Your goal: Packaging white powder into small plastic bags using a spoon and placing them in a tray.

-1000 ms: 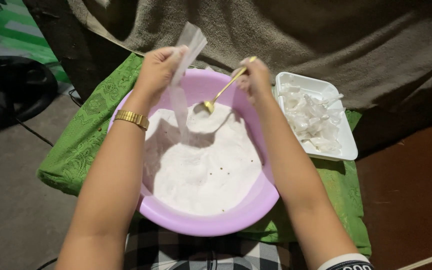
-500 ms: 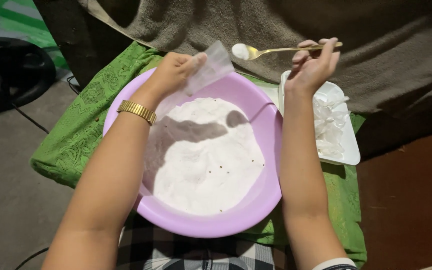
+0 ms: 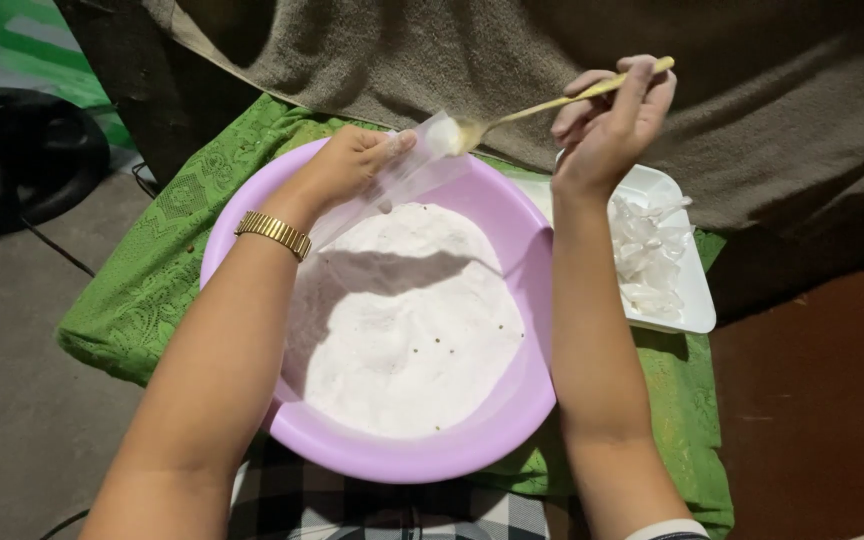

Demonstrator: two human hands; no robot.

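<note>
Gold spoon [image 3: 552,103], pinched by right hand [image 3: 607,125], points left into the clear bag [image 3: 407,175], apparently gripped by left hand [image 3: 347,165], upper centre.

Green lace cloth [image 3: 167,265], lilac basin [image 3: 512,400], white tray [image 3: 697,305] on it

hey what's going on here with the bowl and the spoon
A person's left hand holds a small clear bag open over a purple bowl of white powder. The right hand tips a gold spoon of powder at the bag's mouth. A white tray of small clear packets sits beside the bowl, on a green cloth.
</note>
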